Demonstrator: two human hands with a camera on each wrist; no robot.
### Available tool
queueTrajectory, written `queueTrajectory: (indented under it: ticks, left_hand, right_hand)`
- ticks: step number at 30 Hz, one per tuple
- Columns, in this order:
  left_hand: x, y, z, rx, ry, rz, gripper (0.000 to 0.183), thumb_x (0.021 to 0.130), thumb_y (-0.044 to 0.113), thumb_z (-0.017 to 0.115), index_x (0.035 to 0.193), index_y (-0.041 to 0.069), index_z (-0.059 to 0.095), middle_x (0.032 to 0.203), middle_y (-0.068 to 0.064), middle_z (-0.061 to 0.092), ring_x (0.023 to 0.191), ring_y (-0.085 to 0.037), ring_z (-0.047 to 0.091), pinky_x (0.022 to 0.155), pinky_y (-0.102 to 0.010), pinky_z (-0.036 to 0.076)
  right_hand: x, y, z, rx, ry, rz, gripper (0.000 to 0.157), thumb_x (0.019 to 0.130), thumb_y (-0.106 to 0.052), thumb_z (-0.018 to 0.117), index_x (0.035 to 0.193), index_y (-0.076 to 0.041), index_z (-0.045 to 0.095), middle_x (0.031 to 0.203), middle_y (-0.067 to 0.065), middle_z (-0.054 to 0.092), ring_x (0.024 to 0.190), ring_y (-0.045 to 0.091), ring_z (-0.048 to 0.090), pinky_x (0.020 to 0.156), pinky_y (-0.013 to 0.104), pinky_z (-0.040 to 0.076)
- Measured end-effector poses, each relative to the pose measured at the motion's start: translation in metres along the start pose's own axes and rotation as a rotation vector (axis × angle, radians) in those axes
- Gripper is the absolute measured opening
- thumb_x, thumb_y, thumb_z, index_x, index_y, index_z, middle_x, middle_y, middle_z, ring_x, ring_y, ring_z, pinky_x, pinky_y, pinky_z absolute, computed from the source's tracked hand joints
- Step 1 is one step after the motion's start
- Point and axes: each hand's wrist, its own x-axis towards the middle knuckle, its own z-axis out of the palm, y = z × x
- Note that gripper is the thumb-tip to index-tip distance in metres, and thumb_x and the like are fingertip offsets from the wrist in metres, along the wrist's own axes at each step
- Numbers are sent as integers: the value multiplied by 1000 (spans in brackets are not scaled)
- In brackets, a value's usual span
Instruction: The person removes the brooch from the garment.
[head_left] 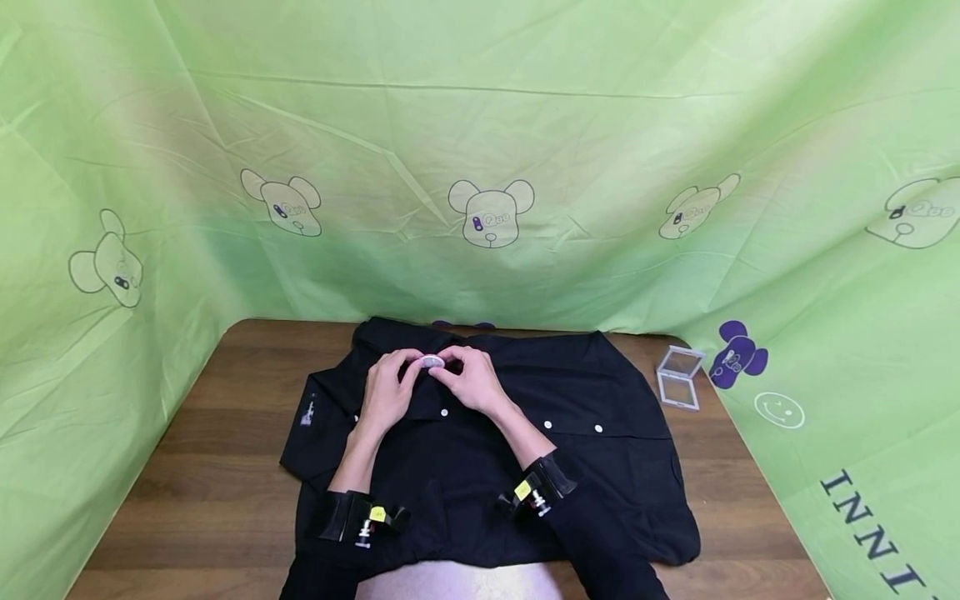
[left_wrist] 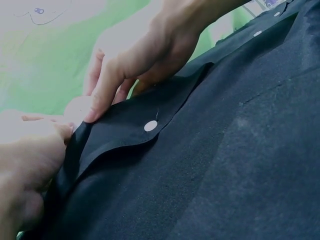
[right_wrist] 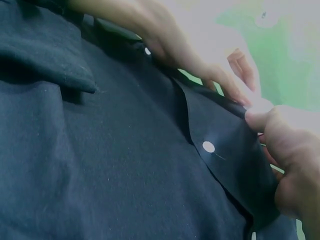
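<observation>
A black button-up shirt (head_left: 517,475) lies spread over the table, its placket running across with white buttons (head_left: 444,413). Both hands meet at the upper middle of it. Between them is a small round, pale disc (head_left: 431,361) with a white rim, like a badge. My left hand (head_left: 386,392) pinches its left side with thumb and fingers, and my right hand (head_left: 472,379) pinches the right side. In the left wrist view, the disc (left_wrist: 78,106) is washed out by glare, and the shirt cloth rises to the fingertips (left_wrist: 91,116) beside a button (left_wrist: 150,126).
An opened clear square case (head_left: 678,387) lies at the wooden table's (head_left: 225,467) right edge. A green printed cloth (head_left: 487,125) hangs close behind the table and along both sides. A small light patch (head_left: 308,410) shows on the shirt's left part.
</observation>
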Motion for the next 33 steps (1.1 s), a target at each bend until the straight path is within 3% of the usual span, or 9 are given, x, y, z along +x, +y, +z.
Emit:
queueTrajectory:
  ticks: [8,14,26,33]
  left_hand:
    - [1,1,-1,-3,-6,-4,11,98,12,72,104,5,77,105,-7,77,101,-23,65,89,-45,51]
    - [0,0,-1,-6,-5,13,12,98,13,71,105,6,77,105,-6,76,101,-22,65,88,-45,52]
    - [2,0,-3,3,-8,37,11,98,13,72,105,7,78,103,-6,76,99,-23,65,84,-46,52]
    - [4,1,-12,6,-12,45,20,94,14,76,110,3,78,103,-7,75,98,-23,64,82,-46,51]
  right_hand:
    - [-4,2,-7,54,-2,-36,23,89,-22,81,111,-14,79,99,-6,77,89,14,65,77,32,56]
    - [-2,3,-10,74,21,-60,19,92,-22,78,108,-11,80,99,-4,78,89,16,67,76,36,57]
    - [-3,-1,-9,0,87,-109,11,91,-22,78,96,-14,84,93,-5,80,83,6,67,69,29,53]
    - [-3,-3,-8,-11,127,-85,9,90,-24,79,94,-18,85,89,-8,80,72,4,62,61,24,49]
